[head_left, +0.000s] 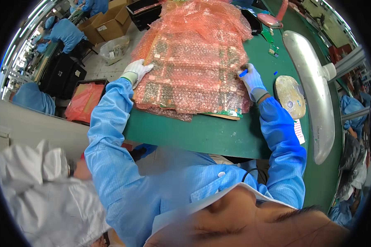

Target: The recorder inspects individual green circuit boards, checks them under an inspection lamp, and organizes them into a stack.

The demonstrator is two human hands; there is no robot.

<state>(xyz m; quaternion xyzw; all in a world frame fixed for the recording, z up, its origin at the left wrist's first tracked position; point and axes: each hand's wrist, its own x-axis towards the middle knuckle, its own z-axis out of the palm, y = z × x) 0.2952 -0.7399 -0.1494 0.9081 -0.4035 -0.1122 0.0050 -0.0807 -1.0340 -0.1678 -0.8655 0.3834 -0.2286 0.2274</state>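
Pink bubble wrap (193, 53) covers a wide panel of green circuit boards (233, 112) on the green table. More boards show dimly through the wrap. My left hand (137, 72), in a white glove, is at the left edge of the wrapped panel, thumb on top and fingers along the edge, gripping the wrap. At the right edge my right hand (253, 84), also gloved, has its fingers curled against the wrap. A small blue piece (243, 73) shows between them; its kind cannot be made out. Brown cardboard (221, 117) sticks out under the near edge.
To the right stand a worn oval plate (290, 98) and a long silver lamp housing (315, 82). Small green boards (273, 50) lie at the far right. A bin with pink wrap (84, 101) is on the left. A person in grey sleeves (41, 185) is close by.
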